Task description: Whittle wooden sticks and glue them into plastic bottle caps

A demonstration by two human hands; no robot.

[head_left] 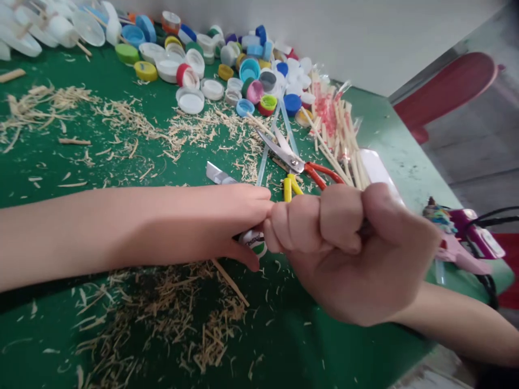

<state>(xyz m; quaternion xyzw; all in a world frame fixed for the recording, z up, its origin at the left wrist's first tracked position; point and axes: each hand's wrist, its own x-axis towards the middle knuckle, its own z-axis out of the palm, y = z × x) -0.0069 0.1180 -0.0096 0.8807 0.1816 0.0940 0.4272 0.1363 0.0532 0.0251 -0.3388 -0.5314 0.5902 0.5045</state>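
My left hand [247,216] reaches in from the left, its fingers curled over a white bottle cap [255,243] with green printing, partly hidden under the palm. My right hand [344,243] is closed in a fist at the centre right, its little-finger side touching my left fingertips. What the fist grips is hidden. A blade with a silvery end [219,174] lies just beyond my left hand. Open scissors [298,162] with red handles rest past my right hand, beside a yellow-handled tool [291,186].
Many coloured bottle caps [190,100] line the back of the green table [267,335]. Wooden sticks [340,135] in wrappers lie at the back right. Wood shavings [162,308] are scattered about. A pink glue gun [462,251] sits by the right edge, with black cables.
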